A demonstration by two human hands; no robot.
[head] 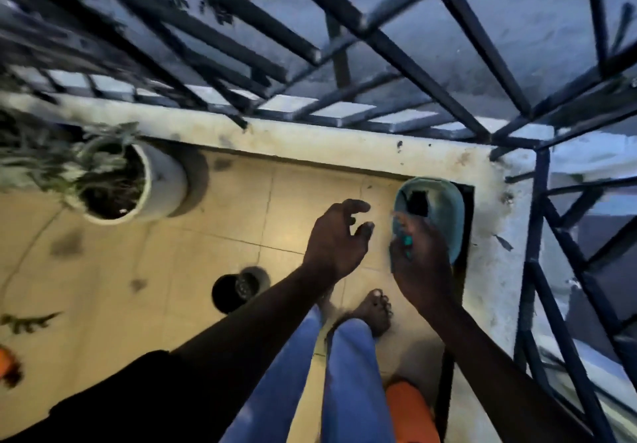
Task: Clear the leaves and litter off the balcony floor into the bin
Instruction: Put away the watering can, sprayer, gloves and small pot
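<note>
My left hand (336, 235) hangs over the tiled balcony floor (172, 270), fingers loosely curled and holding nothing. My right hand (422, 260) is at the near rim of the teal bin (444, 208) in the corner. Its fingers are curled with something teal between them, but I cannot tell whether it grips anything. A dark leaf (29, 320) shows at the far left, well apart from the bin.

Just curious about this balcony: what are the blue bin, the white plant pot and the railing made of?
Blue bin: probably plastic, smooth thin rim, dull sheen.
White plant pot: ceramic or plastic, smooth glossy wall; blur leaves it open.
Railing: painted metal, dark square bars.
</note>
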